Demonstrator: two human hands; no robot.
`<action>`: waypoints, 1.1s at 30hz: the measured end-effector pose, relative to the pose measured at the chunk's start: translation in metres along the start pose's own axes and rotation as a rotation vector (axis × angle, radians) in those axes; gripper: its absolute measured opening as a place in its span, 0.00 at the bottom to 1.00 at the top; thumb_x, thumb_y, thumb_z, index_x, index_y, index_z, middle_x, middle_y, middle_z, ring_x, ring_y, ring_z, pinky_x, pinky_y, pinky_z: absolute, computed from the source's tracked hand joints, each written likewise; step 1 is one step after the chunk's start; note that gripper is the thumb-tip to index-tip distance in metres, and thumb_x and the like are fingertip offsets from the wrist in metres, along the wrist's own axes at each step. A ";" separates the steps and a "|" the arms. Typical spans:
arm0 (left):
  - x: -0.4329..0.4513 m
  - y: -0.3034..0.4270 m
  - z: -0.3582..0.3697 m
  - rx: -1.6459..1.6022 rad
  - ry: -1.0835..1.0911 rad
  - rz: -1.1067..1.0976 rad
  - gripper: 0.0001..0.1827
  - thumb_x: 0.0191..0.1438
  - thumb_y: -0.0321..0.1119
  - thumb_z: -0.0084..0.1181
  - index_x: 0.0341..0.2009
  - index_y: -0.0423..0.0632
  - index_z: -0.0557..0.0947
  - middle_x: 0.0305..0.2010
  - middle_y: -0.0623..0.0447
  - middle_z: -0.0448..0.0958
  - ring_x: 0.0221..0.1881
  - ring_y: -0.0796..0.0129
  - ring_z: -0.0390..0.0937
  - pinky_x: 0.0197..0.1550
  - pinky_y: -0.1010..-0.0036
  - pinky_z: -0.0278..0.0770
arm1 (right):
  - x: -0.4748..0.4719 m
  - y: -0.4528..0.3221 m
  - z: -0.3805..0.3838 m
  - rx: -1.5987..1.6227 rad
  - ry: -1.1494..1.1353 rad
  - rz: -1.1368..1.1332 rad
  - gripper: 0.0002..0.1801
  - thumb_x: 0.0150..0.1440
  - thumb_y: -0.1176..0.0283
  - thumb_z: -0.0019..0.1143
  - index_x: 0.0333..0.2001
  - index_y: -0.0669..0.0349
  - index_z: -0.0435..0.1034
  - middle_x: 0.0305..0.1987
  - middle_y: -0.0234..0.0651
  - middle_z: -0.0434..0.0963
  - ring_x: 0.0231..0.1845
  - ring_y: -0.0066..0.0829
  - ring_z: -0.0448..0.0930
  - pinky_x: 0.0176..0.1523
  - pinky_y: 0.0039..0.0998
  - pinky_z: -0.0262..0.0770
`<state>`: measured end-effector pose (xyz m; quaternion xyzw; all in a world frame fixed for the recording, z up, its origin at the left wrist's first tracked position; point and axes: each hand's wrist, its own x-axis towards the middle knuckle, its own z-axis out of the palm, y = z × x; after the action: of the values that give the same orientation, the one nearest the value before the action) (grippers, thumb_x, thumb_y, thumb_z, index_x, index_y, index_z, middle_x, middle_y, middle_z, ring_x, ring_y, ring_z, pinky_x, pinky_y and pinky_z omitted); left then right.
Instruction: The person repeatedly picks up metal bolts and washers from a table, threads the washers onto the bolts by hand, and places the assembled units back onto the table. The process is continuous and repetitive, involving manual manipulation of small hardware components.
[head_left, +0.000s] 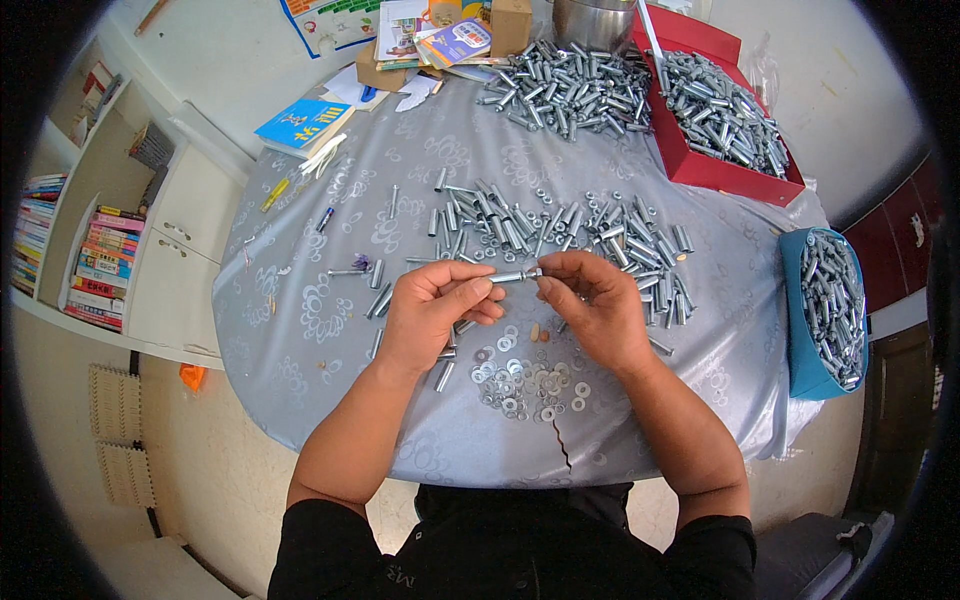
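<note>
Between my two hands, level over the table, is a metal sleeve anchor bolt (508, 277). My left hand (439, 307) grips its sleeve between thumb and fingers. At the other end, my right hand (596, 304) pinches a small metal piece, likely a nut, at the bolt's tip; the fingers partly hide it. Below the hands lies a spread of flat washers (525, 382). Just beyond them is a loose pile of sleeves and bolts (495, 214) with several nuts among them. A second group of sleeves and bolts (637, 240) lies beyond my right hand.
A large heap of anchor bolts (570, 90) lies at the back. A red box (679, 169) and a teal bin (791, 322), both full of bolts, stand at the right. A blue book (300, 124), a yellow marker (275, 195) and a battery (325, 219) lie on the left of the grey tablecloth (300, 390).
</note>
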<state>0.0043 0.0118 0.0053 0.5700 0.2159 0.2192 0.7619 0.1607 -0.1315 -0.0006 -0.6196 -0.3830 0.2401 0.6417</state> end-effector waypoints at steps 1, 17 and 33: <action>0.000 0.000 0.000 0.002 0.000 0.003 0.10 0.58 0.26 0.55 0.44 0.37 0.81 0.35 0.44 0.82 0.31 0.66 0.82 0.33 0.75 0.83 | 0.000 0.000 -0.001 -0.006 -0.015 0.011 0.11 0.55 0.79 0.61 0.43 0.68 0.75 0.34 0.35 0.82 0.35 0.20 0.80 0.40 0.23 0.77; -0.003 -0.004 0.003 0.053 -0.049 0.038 0.11 0.58 0.25 0.55 0.45 0.35 0.80 0.36 0.42 0.82 0.33 0.62 0.83 0.35 0.72 0.84 | -0.001 -0.012 -0.004 -0.161 -0.117 0.140 0.09 0.62 0.72 0.54 0.38 0.68 0.73 0.30 0.35 0.78 0.28 0.20 0.76 0.32 0.23 0.71; -0.002 -0.003 0.000 0.022 -0.078 0.048 0.11 0.58 0.24 0.55 0.45 0.35 0.80 0.37 0.41 0.82 0.34 0.61 0.83 0.36 0.71 0.84 | -0.002 -0.015 -0.011 -0.267 -0.202 -0.042 0.10 0.59 0.70 0.60 0.36 0.69 0.74 0.30 0.39 0.78 0.27 0.22 0.77 0.29 0.26 0.73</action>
<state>0.0027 0.0094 0.0022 0.5913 0.1748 0.2127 0.7580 0.1657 -0.1418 0.0139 -0.6640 -0.4870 0.2344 0.5167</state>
